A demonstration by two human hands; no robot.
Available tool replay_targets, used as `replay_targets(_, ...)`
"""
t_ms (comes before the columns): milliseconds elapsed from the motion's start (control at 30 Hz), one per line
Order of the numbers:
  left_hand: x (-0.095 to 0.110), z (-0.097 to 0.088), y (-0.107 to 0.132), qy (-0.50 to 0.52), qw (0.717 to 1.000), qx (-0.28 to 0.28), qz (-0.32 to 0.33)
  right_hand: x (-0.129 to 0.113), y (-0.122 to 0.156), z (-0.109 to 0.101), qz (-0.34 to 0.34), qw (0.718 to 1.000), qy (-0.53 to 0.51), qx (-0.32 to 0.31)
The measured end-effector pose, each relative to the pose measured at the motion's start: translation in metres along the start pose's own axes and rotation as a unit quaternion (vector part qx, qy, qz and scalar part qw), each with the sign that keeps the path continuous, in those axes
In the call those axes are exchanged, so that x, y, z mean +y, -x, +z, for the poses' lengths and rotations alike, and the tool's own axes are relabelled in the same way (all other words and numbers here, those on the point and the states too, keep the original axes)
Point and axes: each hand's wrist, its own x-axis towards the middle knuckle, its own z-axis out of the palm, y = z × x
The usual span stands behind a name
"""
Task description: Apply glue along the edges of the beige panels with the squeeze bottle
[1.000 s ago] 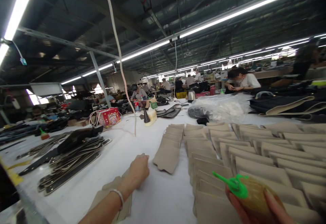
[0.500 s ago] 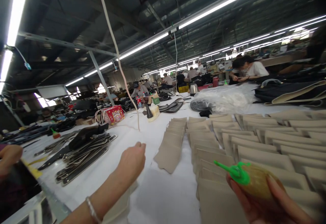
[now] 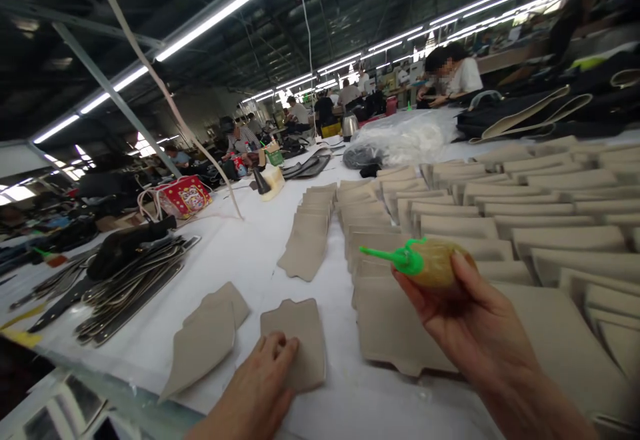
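My right hand is wrapped round a squeeze bottle of amber liquid, likely glue. Its green nozzle points left, above the rows of beige pieces. On the white tabletop lies a single beige cut piece, flat, resembling leather, with a small tab on its far edge. My left hand rests on its near left part, fingers bent and close together; the fingertips' grip is partly hidden. Just left of that hand, two more beige pieces overlap. Overlapping rows of beige pieces spread across the right side.
Dark straps are piled on the left. Farther back are a red patterned bag, a dark cone on a pale block and clear plastic wrapping. A cord hangs down to the table. Co-workers sit beyond.
The view has turned right and downward. My left hand has come lower, onto a beige piece. My right hand has moved left and up in the view, still holding the bottle.
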Motion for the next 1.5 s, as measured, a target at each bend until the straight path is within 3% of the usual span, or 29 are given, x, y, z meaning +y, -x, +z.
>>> replay_targets(100, -0.002, 0.004, 0.000, -0.031, 0.999, -0.003, 0.013, 0.002, -0.001, -0.002, 0.000, 1.000, 0.005, -0.018)
replay_targets(333, 0.014, 0.002, -0.016, -0.100, 0.994, 0.010, 0.035, 0.004, -0.003, -0.006, 0.003, 0.999, 0.022, -0.024)
replay_targets(500, 0.014, -0.005, -0.029, -0.131, 0.991, 0.007, 0.016, 0.005, -0.003, -0.006, 0.014, 0.998, 0.034, -0.042)
replay_targets(700, 0.008, -0.019, -0.028, -0.090, 0.996, -0.005, 0.023, 0.008, 0.000, -0.005, 0.024, 0.996, 0.080, -0.044)
replay_targets(867, 0.005, -0.008, -0.030, -0.015, 1.000, 0.025, 0.006, 0.016, 0.002, -0.012, 0.005, 0.978, 0.192, -0.077)
replay_targets(967, 0.002, -0.002, -0.031, 0.046, 0.997, 0.058, 0.009, 0.023, 0.006, -0.015, -0.024, 0.945, 0.312, -0.091)
replay_targets(1067, -0.003, -0.001, -0.030, 0.110, 0.990, 0.086, 0.029, 0.029, 0.013, -0.016, -0.062, 0.895, 0.429, -0.107)
replay_targets(1300, -0.012, 0.001, -0.035, 0.186, 0.974, 0.113, 0.069, 0.046, 0.024, -0.016, -0.160, 0.735, 0.649, -0.117)
replay_targets(1500, -0.013, 0.003, -0.035, 0.196, 0.971, 0.121, 0.064, 0.062, 0.024, -0.014, -0.230, 0.615, 0.739, -0.152)
